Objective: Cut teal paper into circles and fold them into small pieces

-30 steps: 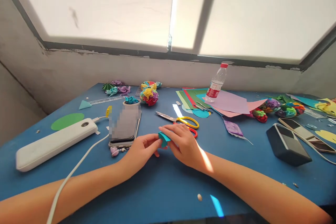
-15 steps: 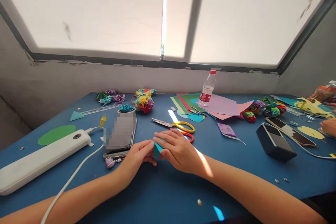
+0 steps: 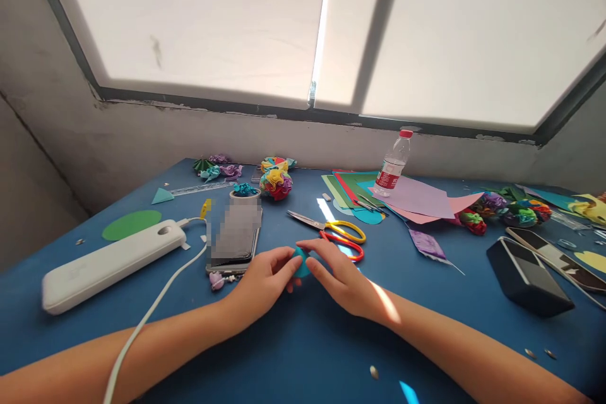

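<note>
Fingers of the left hand [image 3: 265, 279] are bent, with thumb and forefinger pinching one small piece of teal paper [image 3: 302, 263] just above the blue table [image 3: 312, 353]. On its other side, the right hand [image 3: 343, 283] has its thumb and forefinger spread around the paper, tips at its edge; whether they grip it cannot be told. Both forearms reach in from the lower corners, the hands meeting near the middle, palms mostly downward, and a strip of sunlight crosses the right wrist.

Just beyond the right hand lies one pair of scissors [image 3: 326, 227], blades parted, with one yellow and one red handle loop. Near the left hand is one phone [image 3: 234, 233], its screen pixelated, with a pink charm [image 3: 216, 281] beside it. One white pot [image 3: 245, 197] behind the phone holds crumpled blue paper. Further left are one white power bank [image 3: 113, 268], one green oval [image 3: 132, 225] and one teal triangle [image 3: 163, 196]. One white cable [image 3: 156, 297] runs over the left forearm.

Toward the wall, one red-capped bottle [image 3: 394, 164] stands on overlapping coloured sheets [image 3: 416, 197], too layered to count; its label is red and white, the lettering too small to read. One purple packet [image 3: 428, 245] lies nearer. At right are one black box [image 3: 528, 278] and a second phone [image 3: 558, 259].
</note>
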The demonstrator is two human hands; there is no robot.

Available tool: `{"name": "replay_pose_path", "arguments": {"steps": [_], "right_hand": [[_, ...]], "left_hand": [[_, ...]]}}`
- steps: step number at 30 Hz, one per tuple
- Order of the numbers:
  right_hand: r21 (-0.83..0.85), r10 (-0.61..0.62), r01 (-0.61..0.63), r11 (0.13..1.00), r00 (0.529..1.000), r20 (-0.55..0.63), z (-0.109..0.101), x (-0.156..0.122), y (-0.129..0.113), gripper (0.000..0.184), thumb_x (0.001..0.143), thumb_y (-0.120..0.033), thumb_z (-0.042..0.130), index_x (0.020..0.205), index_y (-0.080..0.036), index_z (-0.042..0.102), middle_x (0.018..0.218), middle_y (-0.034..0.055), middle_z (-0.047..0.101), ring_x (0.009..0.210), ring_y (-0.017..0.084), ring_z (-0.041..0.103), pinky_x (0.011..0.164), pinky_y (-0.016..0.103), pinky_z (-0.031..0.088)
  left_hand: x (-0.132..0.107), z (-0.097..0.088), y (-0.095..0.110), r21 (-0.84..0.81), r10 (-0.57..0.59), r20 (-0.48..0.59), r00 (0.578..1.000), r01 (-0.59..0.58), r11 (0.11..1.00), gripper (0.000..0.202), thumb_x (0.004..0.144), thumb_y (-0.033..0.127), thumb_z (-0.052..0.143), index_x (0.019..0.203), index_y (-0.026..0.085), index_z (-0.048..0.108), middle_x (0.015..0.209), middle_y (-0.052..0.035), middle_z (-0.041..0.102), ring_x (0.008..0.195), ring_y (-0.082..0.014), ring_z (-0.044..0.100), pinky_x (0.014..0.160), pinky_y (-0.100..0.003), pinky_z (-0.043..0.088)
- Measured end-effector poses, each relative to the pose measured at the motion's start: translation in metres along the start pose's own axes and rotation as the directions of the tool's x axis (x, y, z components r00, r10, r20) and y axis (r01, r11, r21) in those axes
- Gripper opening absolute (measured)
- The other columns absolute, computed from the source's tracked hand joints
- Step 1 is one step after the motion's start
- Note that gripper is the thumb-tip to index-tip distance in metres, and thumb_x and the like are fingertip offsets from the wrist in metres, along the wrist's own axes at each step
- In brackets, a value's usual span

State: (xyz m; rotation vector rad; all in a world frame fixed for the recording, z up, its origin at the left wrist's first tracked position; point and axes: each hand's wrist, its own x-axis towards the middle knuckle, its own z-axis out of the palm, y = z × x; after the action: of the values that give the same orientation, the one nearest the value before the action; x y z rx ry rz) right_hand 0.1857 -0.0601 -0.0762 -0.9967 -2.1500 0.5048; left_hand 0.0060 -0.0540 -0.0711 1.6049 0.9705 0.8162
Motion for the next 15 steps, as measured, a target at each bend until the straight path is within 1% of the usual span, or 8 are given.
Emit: {"name": "replay_pose_path", "arguments": {"steps": [3,5,6,9,13,15], "right_hand": [[0.104,0.077,-0.074,0.992,0.997,-0.03,-0.0039,0.0028,-0.0044,0.021,0.094,-0.03,0.041,0.098,-0.018,0.057,0.093,0.0057,0.063,0.088,0.016,0.059,0.079,0.028,0.048],[0.121,0.093,-0.09,0.989,0.995,-0.023,-0.0057,0.0042,-0.0068,0.017,0.091,-0.03,0.045,0.086,-0.017,0.056,0.082,0.003,0.06,0.077,0.014,0.056,0.07,0.025,0.047],[0.123,0.099,-0.096,0.988,0.995,-0.018,-0.006,0.0046,-0.0073,0.016,0.09,-0.029,0.047,0.084,-0.017,0.055,0.079,0.0023,0.059,0.074,0.013,0.055,0.067,0.024,0.046],[0.134,0.121,-0.119,0.984,0.993,-0.003,-0.0046,0.0043,-0.0062,0.013,0.089,-0.027,0.048,0.085,-0.016,0.055,0.08,0.002,0.059,0.074,0.013,0.053,0.068,0.024,0.044],[0.139,0.132,-0.128,0.982,0.991,-0.016,0.0001,0.0021,-0.0025,0.01,0.087,-0.024,0.048,0.085,-0.017,0.055,0.079,0.0017,0.059,0.073,0.013,0.053,0.068,0.024,0.044],[0.131,0.132,-0.128,0.983,0.991,-0.024,0.0022,0.0012,-0.0019,0.009,0.087,-0.023,0.048,0.084,-0.017,0.054,0.079,0.0016,0.059,0.072,0.013,0.053,0.067,0.023,0.043]], "left_hand": [[-0.0031,0.0014,-0.0001,0.082,0.006,0.033,0.999,-0.009,0.997,0.027,0.085,0.041,0.048,0.078,0.017,0.058,0.061,0.0012,0.055,0.057,-0.0132,0.051,0.057,-0.025,0.041],[-0.0037,0.0021,-0.0012,0.115,0.003,0.039,0.999,-0.007,0.993,0.027,0.086,0.04,0.047,0.076,0.017,0.056,0.061,0.0016,0.053,0.056,-0.013,0.051,0.056,-0.024,0.04],[-0.0038,0.0023,-0.0019,0.119,0.0,0.04,0.999,-0.004,0.993,0.027,0.086,0.04,0.046,0.076,0.017,0.056,0.061,0.0017,0.053,0.056,-0.013,0.051,0.056,-0.024,0.04],[-0.0037,0.0024,-0.0027,0.129,-0.004,0.053,0.999,-0.003,0.992,0.026,0.087,0.04,0.044,0.078,0.017,0.054,0.061,0.0026,0.05,0.057,-0.0127,0.051,0.056,-0.024,0.039],[-0.0032,0.0022,-0.0024,0.241,0.022,0.06,0.998,-0.036,0.97,0.028,0.088,0.038,0.043,0.073,0.017,0.053,0.055,0.0045,0.045,0.054,-0.0111,0.043,0.052,-0.023,0.033],[-0.0023,0.0018,-0.003,0.274,0.014,0.069,0.998,-0.032,0.961,0.028,0.087,0.039,0.044,0.07,0.017,0.05,0.053,0.0052,0.043,0.052,-0.0105,0.041,0.051,-0.023,0.031]]}}
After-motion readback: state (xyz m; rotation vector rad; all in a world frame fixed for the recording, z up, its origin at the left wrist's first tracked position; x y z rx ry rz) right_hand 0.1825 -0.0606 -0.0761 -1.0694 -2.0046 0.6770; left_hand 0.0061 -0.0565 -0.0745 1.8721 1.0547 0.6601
